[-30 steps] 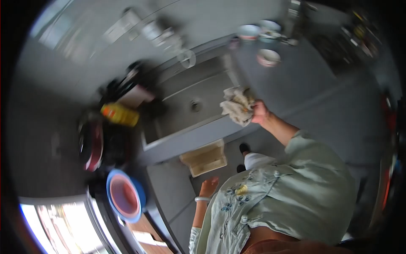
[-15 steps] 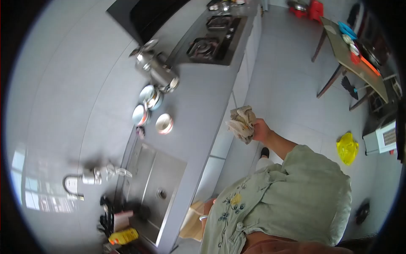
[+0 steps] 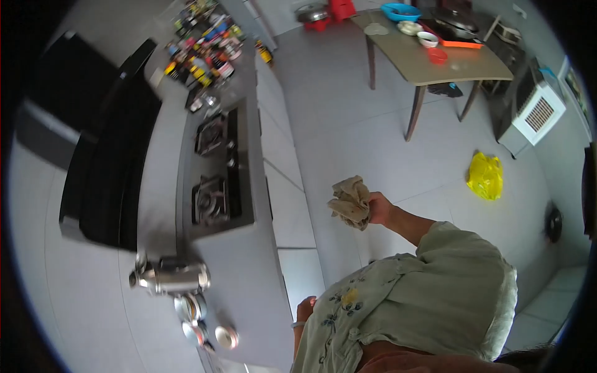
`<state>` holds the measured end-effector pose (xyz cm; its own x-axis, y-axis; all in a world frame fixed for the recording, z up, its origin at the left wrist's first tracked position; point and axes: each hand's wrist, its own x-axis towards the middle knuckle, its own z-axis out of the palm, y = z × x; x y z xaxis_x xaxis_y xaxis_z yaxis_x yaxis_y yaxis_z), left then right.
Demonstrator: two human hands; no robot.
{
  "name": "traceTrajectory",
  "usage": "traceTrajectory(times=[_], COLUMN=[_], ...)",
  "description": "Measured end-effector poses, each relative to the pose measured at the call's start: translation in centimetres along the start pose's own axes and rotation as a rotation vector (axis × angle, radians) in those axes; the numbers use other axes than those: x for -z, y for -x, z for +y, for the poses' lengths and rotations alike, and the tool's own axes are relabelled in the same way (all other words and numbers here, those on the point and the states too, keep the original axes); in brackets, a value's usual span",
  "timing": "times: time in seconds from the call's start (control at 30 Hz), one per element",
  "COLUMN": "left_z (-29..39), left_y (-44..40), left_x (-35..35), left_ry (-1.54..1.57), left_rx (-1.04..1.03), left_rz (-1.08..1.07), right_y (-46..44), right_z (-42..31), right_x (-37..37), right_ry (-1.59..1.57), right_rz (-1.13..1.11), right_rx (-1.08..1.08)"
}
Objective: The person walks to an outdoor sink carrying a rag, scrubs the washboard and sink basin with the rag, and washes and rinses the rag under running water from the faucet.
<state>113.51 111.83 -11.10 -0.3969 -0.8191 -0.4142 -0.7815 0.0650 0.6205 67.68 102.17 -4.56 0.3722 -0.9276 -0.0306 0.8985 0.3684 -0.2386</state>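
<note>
My right hand (image 3: 380, 209) is closed around a crumpled beige cloth (image 3: 351, 202), held out in front of my body above the floor. Low in the view, my left hand (image 3: 305, 308) hangs beside the pale green shirt, near the cabinet fronts. Its wrist has a light bracelet, and its fingers are too small and partly hidden to read. No object shows in it.
A counter at left holds a gas stove (image 3: 211, 200), a metal kettle (image 3: 175, 277), bowls (image 3: 226, 337) and several bottles. A table (image 3: 448, 67) with dishes stands at upper right. A yellow bag (image 3: 485, 176) and an air cooler (image 3: 536, 116) are on the floor.
The view has swung from the sink past the counter to the stove, table and floor. My right hand still holds the cloth; the sink has left the view.
</note>
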Motion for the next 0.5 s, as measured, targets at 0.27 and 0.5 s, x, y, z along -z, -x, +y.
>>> traceTrajectory(times=[0.27, 0.5], left_z=[5.1, 8.1], left_y=[-18.1, -39.5], left_x=[7.4, 13.7], left_ry=[-0.178, -0.326], left_rx=[-0.049, -0.292], left_rz=[-0.181, -0.338], right_y=[-4.0, -10.8], right_z=[-10.5, -19.4], right_x=[1.7, 0.2], right_ry=[0.088, 0.190], right_rz=[0.090, 0.189], right_rx=[0.389, 0.582])
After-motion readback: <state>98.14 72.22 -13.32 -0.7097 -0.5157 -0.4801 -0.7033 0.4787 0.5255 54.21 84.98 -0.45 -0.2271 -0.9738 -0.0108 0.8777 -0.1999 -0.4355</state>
